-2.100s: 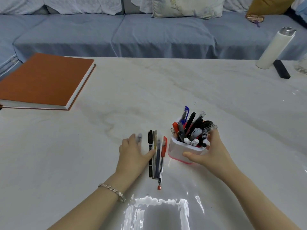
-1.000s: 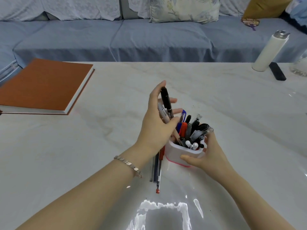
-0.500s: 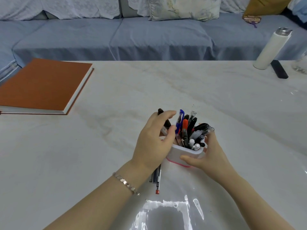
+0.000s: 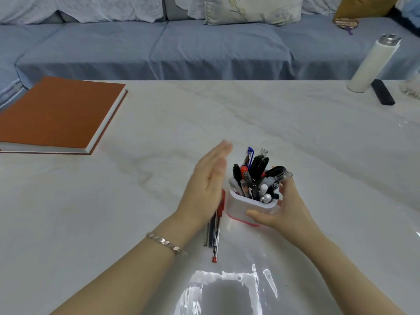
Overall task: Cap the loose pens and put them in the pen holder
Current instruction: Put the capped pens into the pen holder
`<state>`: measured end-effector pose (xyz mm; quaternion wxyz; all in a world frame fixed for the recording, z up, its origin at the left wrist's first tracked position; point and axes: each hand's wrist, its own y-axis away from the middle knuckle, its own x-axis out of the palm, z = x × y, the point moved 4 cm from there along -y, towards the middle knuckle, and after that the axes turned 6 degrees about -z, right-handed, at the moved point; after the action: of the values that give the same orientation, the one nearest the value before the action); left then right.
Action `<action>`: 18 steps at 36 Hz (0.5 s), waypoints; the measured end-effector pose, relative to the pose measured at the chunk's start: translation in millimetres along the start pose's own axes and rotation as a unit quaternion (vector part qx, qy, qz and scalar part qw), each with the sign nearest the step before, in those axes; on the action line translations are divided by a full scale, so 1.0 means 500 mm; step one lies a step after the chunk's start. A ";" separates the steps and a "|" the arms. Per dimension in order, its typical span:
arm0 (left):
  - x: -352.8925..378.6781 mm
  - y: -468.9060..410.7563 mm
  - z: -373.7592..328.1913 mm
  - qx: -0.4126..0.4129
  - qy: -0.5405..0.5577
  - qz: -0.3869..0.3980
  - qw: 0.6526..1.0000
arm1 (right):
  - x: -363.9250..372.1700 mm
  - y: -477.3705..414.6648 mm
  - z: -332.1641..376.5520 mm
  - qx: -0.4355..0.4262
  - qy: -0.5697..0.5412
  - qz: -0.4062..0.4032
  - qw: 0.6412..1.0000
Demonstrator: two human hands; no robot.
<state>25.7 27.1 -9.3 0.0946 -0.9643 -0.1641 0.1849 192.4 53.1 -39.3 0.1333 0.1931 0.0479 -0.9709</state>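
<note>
A white pen holder (image 4: 241, 206) with a pink base stands on the marble table, crammed with several pens. My right hand (image 4: 288, 210) grips it from the right, thumb across its front wall. My left hand (image 4: 205, 189) hovers just left of the holder, empty, fingers straight and blurred. Beneath that hand lie three loose pens side by side: a red pen (image 4: 217, 233), a dark blue pen (image 4: 211, 233) and a grey pen (image 4: 206, 235), their upper ends hidden by the hand.
An orange hardcover book (image 4: 56, 112) lies at the table's left. A white bottle (image 4: 372, 62) and a black bar (image 4: 383, 92) stand at the far right corner. A blue sofa runs behind the table (image 4: 272, 114).
My left hand picked a black pen from the row, lifted it, pushed it down into the holder and let go. It has now drawn back to the left, empty. My right hand kept its hold.
</note>
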 end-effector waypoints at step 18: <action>-0.004 0.060 0.129 -0.192 -0.427 0.122 0.875 | 0.001 -0.004 -0.004 0.003 -0.018 -0.003 1.000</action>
<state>7.4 6.4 -75.2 -0.1951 -0.8032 -0.1018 0.5536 192.1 55.1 -41.3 0.1308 0.1764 0.0427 -0.9747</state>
